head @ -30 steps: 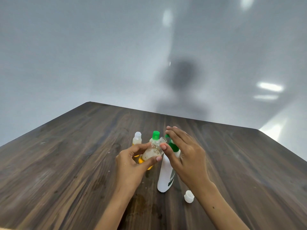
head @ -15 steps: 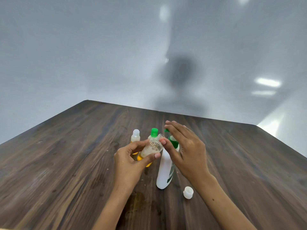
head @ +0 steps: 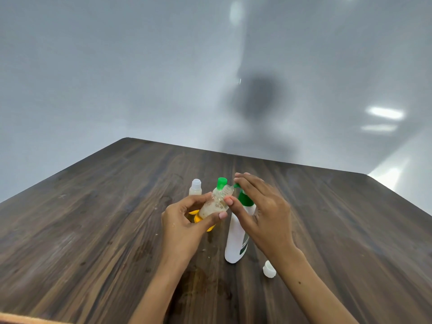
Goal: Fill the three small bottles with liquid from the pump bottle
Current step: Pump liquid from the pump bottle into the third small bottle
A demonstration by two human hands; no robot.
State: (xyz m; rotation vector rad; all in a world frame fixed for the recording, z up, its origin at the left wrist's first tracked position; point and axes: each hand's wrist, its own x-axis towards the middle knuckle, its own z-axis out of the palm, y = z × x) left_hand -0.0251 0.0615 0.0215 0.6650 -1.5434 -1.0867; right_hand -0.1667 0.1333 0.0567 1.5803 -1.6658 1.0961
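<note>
A: Little has moved since half a second ago: the left hand (head: 187,220) keeps its grip on the clear small bottle (head: 216,203), tilted a touch further toward the pump.

B: And the right hand (head: 261,213)?

A: It stays draped over the green pump head (head: 245,198) of the white pump bottle (head: 236,239), fingers fairly straight, thumb touching the small bottle's shoulder. It presses rather than grips.

B: Which way does the small bottle lie?

A: Its long axis slants up and to the right, its open mouth just beside the nozzle, and it looks about half full. The left hand carries it; the pump bottle stands upright on the table (head: 93,230), between the wrists.

B: The others?

A: A green-capped bottle (head: 221,183) and a clear-capped bottle (head: 195,187) stand behind the hands. A loose cap (head: 268,268) lies by the right wrist.
</note>
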